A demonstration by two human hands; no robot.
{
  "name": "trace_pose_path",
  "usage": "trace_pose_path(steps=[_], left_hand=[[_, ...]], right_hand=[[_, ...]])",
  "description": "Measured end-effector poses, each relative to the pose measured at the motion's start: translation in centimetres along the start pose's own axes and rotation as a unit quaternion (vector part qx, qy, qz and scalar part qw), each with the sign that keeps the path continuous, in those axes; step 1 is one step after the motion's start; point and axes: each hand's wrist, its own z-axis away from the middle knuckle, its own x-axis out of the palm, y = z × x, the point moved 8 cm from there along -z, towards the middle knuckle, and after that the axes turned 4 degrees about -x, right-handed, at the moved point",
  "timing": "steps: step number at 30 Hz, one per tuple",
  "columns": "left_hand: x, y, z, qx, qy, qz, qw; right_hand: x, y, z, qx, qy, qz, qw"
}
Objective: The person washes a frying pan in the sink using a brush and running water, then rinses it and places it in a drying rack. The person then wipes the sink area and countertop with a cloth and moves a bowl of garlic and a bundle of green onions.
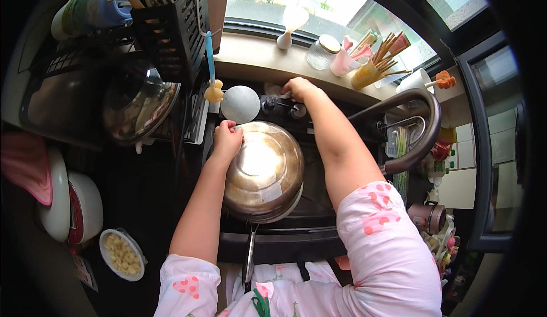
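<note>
My left hand [227, 139] pinches the upper left edge of a shiny metal basin [265, 167], its ringed base facing up. Beneath the basin shows the pale rim of another vessel, and a pan handle [249, 253] sticks out towards me. Stretched to the back of the sink, my right hand [300, 89] has its fingers bent down beside a pale crumpled thing [275, 89], perhaps a cloth. Whether those fingers grip it is not visible. Two dark knobs or bottle tops and a round grey-white lid-like disc [240, 104] sit between the hands.
A black utensil rack [171, 39] and a pot lid [141, 103] stand at left. The curved faucet [427, 116] rises at right. A glass jar [322, 52] and cups of sticks line the windowsill. A bowl of peeled cloves or pieces [123, 255] rests on the dark counter.
</note>
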Motion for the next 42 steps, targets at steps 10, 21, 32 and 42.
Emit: trace_pose_path(steps=[10, 21, 32, 42], left_hand=[[0.2, -0.8, -0.6, -0.02, 0.024, 0.011, 0.999], [-0.6, 1.1, 0.6, -0.06, 0.016, 0.063, 0.996], [-0.7, 0.7, -1.4, -0.254, -0.024, 0.117, 0.96], [-0.8, 1.0, -1.4, -0.231, -0.012, 0.169, 0.958]], right_hand=[[-1.5, 6.4, 5.4, 0.278, -0.157, 0.089, 0.943], [-4.0, -5.9, -4.5, -0.08, 0.118, -0.244, 0.959], [0.8, -10.6, -9.4, -0.211, -0.048, -0.044, 0.975], [1.9, -3.8, -5.6, -0.164, -0.07, -0.013, 0.984]])
